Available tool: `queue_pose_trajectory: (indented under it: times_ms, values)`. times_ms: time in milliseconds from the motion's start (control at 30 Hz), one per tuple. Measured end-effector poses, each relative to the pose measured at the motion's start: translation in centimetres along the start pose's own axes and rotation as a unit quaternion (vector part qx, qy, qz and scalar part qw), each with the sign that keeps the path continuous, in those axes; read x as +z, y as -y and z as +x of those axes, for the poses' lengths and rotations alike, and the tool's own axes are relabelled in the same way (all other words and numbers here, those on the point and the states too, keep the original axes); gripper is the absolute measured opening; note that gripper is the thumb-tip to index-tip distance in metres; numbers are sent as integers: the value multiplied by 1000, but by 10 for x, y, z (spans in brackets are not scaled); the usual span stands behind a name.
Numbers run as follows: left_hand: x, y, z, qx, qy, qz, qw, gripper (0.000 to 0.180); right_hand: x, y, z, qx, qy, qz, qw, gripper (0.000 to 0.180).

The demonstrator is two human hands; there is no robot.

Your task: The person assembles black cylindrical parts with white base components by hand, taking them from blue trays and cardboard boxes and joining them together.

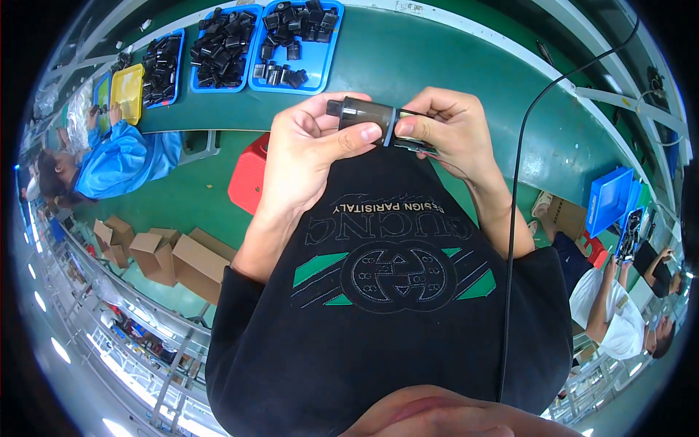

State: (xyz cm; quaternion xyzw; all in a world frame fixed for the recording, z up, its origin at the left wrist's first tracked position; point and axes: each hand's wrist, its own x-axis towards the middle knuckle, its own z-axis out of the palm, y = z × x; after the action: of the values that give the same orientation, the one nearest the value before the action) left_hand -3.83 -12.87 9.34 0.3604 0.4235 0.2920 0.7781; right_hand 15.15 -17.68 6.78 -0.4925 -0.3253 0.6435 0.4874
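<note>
Green workbench (437,58), dark cylinder (368,113) between left fingers (353,140), right fingers (422,130) at end

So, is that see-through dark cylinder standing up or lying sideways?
Sideways: the smoky translucent cylinder runs across from the left hand to the right hand.

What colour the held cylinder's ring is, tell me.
The ring is greyish blue, best seen in the head view.

Smoky translucent cyl. device (370,116), blk tip (333,108) to L, blue-grey band (391,127), approx. crosswise btwn fingers (357,138)
</note>
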Motion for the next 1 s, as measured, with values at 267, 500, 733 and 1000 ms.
queue_pose_trajectory:
  times_ms: [267,500,733,1000]
  values:
    - [-4,6,6,-27,-40,-32,998,33,-3,-12,13,-28,17,-17,999,17]
    - [0,-2,7,-35,4,-56,998,34,-5,6,8,7,50,12,999,16]
    - [-1,9,15,-34,-41,-30,998,32,-6,-14,29,23,43,10,999,15]
    - [-66,59,77,-103,-117,-60,986,18,-7,-102,98,147,28,77,986,24]
